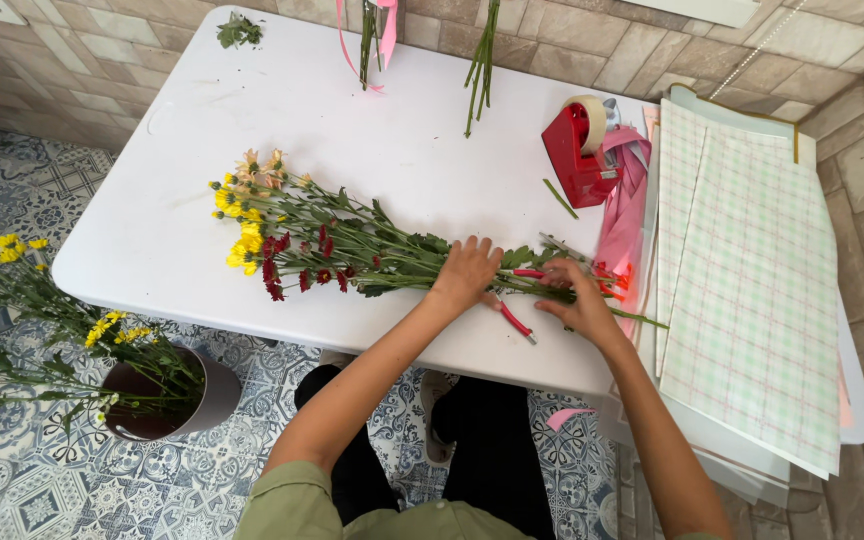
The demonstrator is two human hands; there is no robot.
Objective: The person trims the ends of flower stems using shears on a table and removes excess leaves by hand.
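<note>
Overhead view of a white desk (162,250) on which a bunch of cut flowers (322,245) lies on its side, heads of yellow, dark red and pale peach pointing to the person's left and the stems (542,285) running to the right toward the desk's near edge. The left hand (467,272) lies palm-down across the leafy middle of the bunch, fingers spread and flat rather than curled, a grip that presses the stems against the desk so that they stay gathered and do not roll. The right hand (577,300) rests over the stem ends, fingers bent down onto them; whether it is closed around anything cannot be told, as the fingertips are hidden behind the hand. Between the two hands, partly under the stems, lie red-handled shears (517,320), handles toward the person and within reach of either hand. Just beyond the right hand is a fold of pink wrapping film (624,215), and beside it a red tape dispenser (580,150) carrying a roll of tape. At the right edge a stack of checked wrapping sheets (747,280) overhangs the desk. Loose green stems (482,60) and a pink ribbon (387,30) lie at the far edge, well apart from the bunch. On the tiled floor (42,480) to the left stands a dark bucket (202,400) holding further yellow flowers.
</note>
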